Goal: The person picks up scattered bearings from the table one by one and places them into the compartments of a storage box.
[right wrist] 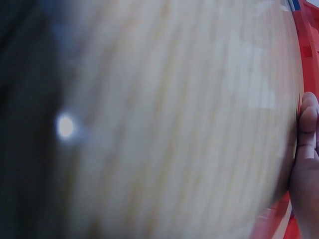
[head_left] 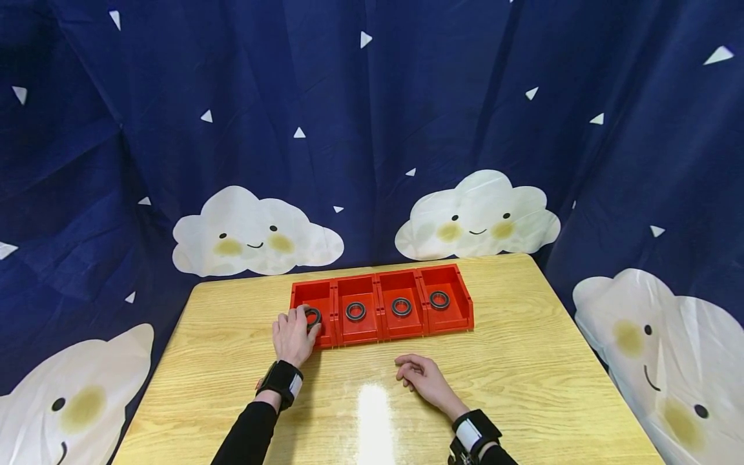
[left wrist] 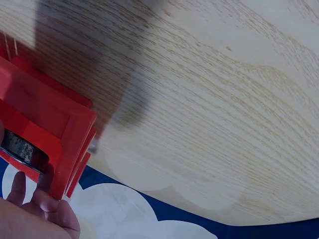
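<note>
My left hand (head_left: pixel 293 336) reaches into the leftmost red bin (head_left: pixel 314 292) and pinches a ball bearing (head_left: pixel 319 316), a dark ring, between thumb and fingers. In the left wrist view this bearing (left wrist: pixel 24 151) shows tilted, its side facing the camera, with fingertips at its end. A second bearing (head_left: pixel 356 320), a third bearing (head_left: pixel 402 315) and another bearing (head_left: pixel 439 307) lie flat in the other bins, one in each. My right hand (head_left: pixel 429 381) hovers close over the table in front of the bins, fingers loosely curled, holding nothing.
The red bins stand joined in a row toward the back of a wooden table (head_left: pixel 523 361). Behind the table hangs a dark blue curtain (head_left: pixel 372 155) with cloud patterns. Bright glare marks the table's front middle.
</note>
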`<state>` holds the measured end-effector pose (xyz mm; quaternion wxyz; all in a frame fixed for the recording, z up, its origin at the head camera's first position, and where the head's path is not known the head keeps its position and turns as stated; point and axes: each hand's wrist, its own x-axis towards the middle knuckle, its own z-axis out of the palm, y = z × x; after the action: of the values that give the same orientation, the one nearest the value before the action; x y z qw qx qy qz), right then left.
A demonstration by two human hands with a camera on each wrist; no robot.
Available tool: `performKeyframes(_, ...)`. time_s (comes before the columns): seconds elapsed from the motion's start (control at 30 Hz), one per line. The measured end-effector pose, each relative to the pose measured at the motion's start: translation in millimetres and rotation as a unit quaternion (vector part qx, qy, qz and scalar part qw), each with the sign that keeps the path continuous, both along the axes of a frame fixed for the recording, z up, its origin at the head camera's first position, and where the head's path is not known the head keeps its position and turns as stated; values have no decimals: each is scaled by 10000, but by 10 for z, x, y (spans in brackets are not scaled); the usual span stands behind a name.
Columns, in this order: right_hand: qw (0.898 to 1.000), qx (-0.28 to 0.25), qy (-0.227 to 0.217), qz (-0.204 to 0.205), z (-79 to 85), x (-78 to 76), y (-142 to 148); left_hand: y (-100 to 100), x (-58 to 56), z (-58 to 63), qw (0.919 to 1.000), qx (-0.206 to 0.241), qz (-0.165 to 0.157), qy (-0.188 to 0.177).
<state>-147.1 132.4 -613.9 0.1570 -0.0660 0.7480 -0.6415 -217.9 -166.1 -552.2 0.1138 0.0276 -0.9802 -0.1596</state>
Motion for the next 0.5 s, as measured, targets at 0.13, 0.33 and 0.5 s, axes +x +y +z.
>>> performKeyframes(0.13, 10000, 29, 22, -34, -43, -6, 2, -1, 6, -28, 9999, -120, -19, 39)
performKeyframes(0.33, 9999, 103, 97, -15, -36, -7, -2, 17, 13, -28, 9996, -257, -27, 139)
performKeyframes(0.5, 9998, 130, 129, -16, -28, -13, -3, 45, -2, -24, 9988, -448, -91, 185)
